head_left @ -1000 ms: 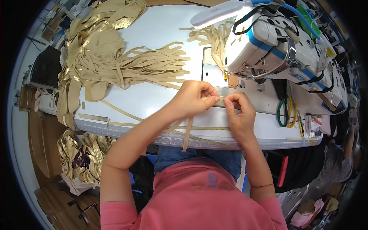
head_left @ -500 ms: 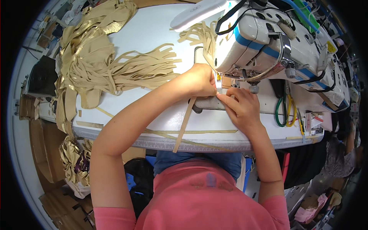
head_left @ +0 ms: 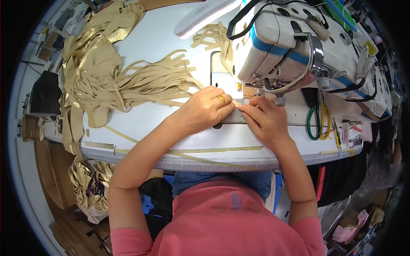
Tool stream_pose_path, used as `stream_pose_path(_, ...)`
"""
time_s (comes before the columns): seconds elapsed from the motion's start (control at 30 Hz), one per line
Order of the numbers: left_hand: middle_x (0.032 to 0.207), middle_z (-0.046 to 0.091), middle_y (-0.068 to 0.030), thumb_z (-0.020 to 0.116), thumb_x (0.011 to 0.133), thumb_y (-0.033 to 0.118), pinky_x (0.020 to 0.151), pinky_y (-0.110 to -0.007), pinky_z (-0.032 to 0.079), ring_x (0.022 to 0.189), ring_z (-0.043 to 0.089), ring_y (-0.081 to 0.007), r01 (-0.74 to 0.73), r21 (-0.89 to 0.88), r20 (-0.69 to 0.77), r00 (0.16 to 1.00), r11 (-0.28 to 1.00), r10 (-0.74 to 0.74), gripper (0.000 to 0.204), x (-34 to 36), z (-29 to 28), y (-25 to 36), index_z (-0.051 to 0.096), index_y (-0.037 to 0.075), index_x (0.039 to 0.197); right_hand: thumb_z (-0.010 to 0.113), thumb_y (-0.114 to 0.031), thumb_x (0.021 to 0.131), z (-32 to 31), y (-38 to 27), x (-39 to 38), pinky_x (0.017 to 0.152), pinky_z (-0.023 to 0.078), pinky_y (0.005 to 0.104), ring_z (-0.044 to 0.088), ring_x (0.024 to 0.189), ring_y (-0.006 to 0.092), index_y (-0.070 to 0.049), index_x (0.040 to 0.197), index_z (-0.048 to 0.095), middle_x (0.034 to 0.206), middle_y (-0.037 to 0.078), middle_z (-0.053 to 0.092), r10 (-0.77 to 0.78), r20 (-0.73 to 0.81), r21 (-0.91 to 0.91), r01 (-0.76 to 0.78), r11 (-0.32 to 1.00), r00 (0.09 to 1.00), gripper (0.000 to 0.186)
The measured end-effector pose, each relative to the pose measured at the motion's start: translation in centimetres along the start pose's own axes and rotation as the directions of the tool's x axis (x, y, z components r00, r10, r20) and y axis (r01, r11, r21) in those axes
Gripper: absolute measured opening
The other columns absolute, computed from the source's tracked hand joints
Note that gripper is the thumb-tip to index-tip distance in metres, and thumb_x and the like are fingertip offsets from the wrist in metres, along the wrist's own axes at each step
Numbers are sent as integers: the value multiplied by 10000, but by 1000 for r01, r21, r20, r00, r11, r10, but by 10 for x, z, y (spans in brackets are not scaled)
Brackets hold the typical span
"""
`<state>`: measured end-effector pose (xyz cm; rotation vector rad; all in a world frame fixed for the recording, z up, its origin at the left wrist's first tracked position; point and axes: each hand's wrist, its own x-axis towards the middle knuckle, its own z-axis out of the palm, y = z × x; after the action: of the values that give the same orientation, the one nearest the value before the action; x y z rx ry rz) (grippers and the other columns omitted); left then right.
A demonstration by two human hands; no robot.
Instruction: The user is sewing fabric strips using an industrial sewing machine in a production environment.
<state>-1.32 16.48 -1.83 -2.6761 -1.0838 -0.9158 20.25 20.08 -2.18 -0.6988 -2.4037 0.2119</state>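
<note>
Just in front of the sewing machine's needle area, my left hand point(head_left: 207, 107) and my right hand point(head_left: 267, 119) meet with closed fingertips. Between them a small end of a beige fabric strip point(head_left: 237, 104) shows, pinched from both sides; the rest is hidden by my left hand. The white and blue sewing machine point(head_left: 273, 51) stands just beyond, its presser foot point(head_left: 240, 87) lit by a lamp. To the left of my left hand lies a bundle of beige strips point(head_left: 158, 81), one of which reaches close to its knuckles.
Gold and beige fabric pieces point(head_left: 98, 68) are heaped at the table's left. Green-handled scissors point(head_left: 314, 123) and a yellow-handled tool point(head_left: 325, 123) lie right of my right hand. Loose strips point(head_left: 213, 149) and a clear ruler point(head_left: 188, 163) run along the front edge. More beige strips point(head_left: 215, 36) lie behind the machine head.
My left hand has moved left and toward me from the needle area, turning its back upward. The strip that hung from it to the front edge no longer shows. My right hand stays nearly in place.
</note>
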Motion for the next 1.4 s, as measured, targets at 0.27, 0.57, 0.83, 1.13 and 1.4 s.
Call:
stream_pose_path(0.27,849,597,-62,650,659,73,666,-330,483,767,578,-212,-52,-45,-30,998,998,51,223,4,10,-16,651,-1,869,681,-175,800,1,-1,-2,566,457,309,571,755,183,-141,1004,680,857,-1,549,33,81,-45,-29,999,996,206)
stream_pose_path(0.57,795,585,-57,643,709,56,669,-331,482,749,565,-217,-124,-89,-71,990,988,118,165,15,13,-46,643,-9,861,658,-218,842,11,9,-2,795,455,348,579,875,206,-124,1096,654,956,10,616,123,122,-200,-97,975,985,271)
stream_pose_path(0.83,772,591,-56,662,714,50,661,-337,481,744,567,-221,-113,-112,-93,990,987,103,175,15,14,-48,656,5,883,670,-213,829,15,10,-1,796,447,347,565,853,199,-131,1116,649,941,-11,632,138,99,-166,-120,979,986,299)
stream_pose_path(1.13,761,588,-47,669,717,44,646,-333,479,732,566,-218,-37,-150,-85,996,988,24,159,14,17,-46,667,9,872,663,-204,834,18,13,-6,799,445,346,554,846,191,-140,1138,640,939,-12,622,100,79,-266,-76,961,992,311)
stream_pose_path(1.4,751,580,-50,667,744,41,631,-339,478,704,558,-219,-81,-170,-91,994,982,66,93,15,11,-49,667,11,832,657,-183,839,3,20,2,765,472,343,618,792,221,-67,993,690,816,54,653,242,84,0,-243,970,967,196)
